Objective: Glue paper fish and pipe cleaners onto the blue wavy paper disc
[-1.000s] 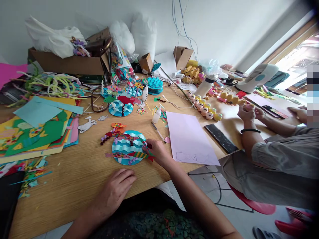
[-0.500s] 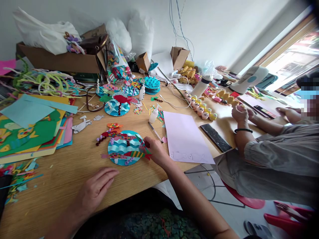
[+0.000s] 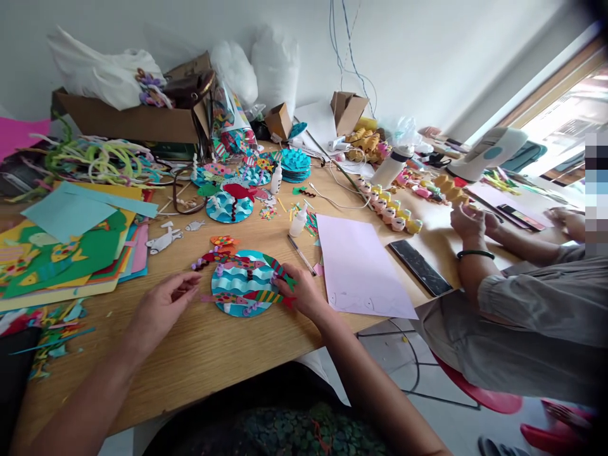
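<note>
Right hand (image 3: 298, 290) at edge of blue disc (image 3: 232, 280); left hand (image 3: 166, 305) near (fingers curled).

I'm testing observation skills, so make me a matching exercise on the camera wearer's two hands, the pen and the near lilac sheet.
Column one
1. Left hand
2. Right hand
3. Pen
4. Near lilac sheet

Column two
A. Marked with fish outlines
B. At the right edge of the nearest blue disc
C. Lying alongside the sheet's left edge
D. To the left of that disc

Right pairs: 1-D, 2-B, 3-C, 4-A
</note>
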Available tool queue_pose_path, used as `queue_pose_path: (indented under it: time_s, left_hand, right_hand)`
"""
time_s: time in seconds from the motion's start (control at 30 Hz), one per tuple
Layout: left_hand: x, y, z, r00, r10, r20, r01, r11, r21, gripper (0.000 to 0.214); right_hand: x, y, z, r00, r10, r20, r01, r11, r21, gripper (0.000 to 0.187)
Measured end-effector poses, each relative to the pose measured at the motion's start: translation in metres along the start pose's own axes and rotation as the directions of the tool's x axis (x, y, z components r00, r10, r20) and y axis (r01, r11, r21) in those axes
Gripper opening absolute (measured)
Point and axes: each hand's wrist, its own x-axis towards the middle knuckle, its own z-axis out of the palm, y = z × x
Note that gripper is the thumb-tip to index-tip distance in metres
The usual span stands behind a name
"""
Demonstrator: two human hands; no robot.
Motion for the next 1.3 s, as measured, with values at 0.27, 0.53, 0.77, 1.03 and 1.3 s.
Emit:
queue_pose_path:
  time_s: [0.27, 0.53, 0.77, 1.03, 1.3]
  left_hand:
    - [0.037, 0.007, 0.015, 0.987, 0.001, 0.162, 0.021, 0.991, -0.133, 0.042]
    - [0.045, 0.014, 0.024, 0.993, 0.003, 0.116, 0.0, 1.0, -0.028, 0.031]
    - [0.048, 0.012, 0.028, 0.996, 0.001, 0.09, -0.001, 1.0, -0.004, 0.032]
    - [0.048, 0.0, 0.034, 0.997, 0.014, 0.073, -0.014, 1.0, -0.002, 0.033]
    - [0.047, -0.007, 0.038, 0.999, 0.017, 0.048, -0.017, 1.0, 0.005, 0.03]
  right_hand:
    - [0.0, 0.0, 0.002, 0.999, 0.054, 0.007, -0.055, 0.986, 0.158, 0.007]
    - [0.002, 0.006, 0.009, 1.0, -0.016, -0.024, 0.019, 0.991, 0.133, 0.005]
    - [0.004, 0.009, 0.011, 0.999, -0.026, -0.036, 0.03, 0.993, 0.116, 0.006]
    - [0.003, 0.011, 0.012, 0.999, -0.003, -0.038, 0.008, 0.991, 0.134, 0.003]
    - [0.001, 0.008, 0.011, 0.999, -0.007, -0.032, 0.011, 0.99, 0.138, 0.003]
